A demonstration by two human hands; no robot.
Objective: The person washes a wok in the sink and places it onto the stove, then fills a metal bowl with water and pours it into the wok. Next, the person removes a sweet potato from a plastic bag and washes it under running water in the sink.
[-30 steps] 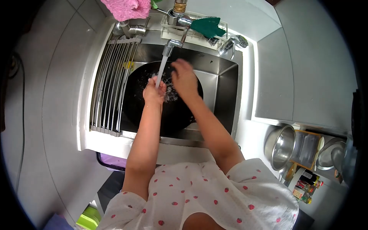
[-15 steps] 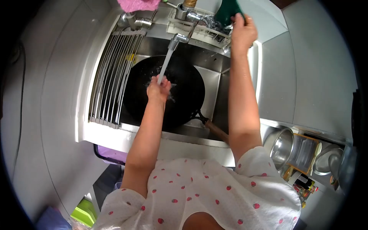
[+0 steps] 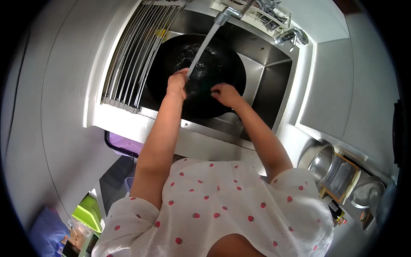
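Note:
A black wok (image 3: 171, 55) lies in the steel sink, with water running into it from the faucet (image 3: 223, 16). Beside the stream, over the wok's left part, my left hand (image 3: 177, 84) has its fingers curled in; what they hold is hidden. My right hand (image 3: 226, 95) is closed in a pinch over the wok's right part. A dark green scraper, blurred and hard to tell from the black wok, shows faintly at its fingertips. The wok's handle is mostly hidden by my right forearm.
A roll-up drying rack (image 3: 139, 55) covers the sink's left side. Behind the sink are a white caddy (image 3: 280, 25) and a small tap (image 3: 287, 37). A steel bowl (image 3: 319, 162) stands at the right. Green containers (image 3: 89, 213) are at the lower left.
My right hand took hold of the green scraper at the caddy and came back down over the wok. My left hand's fingers have curled in by the stream. The view has shifted.

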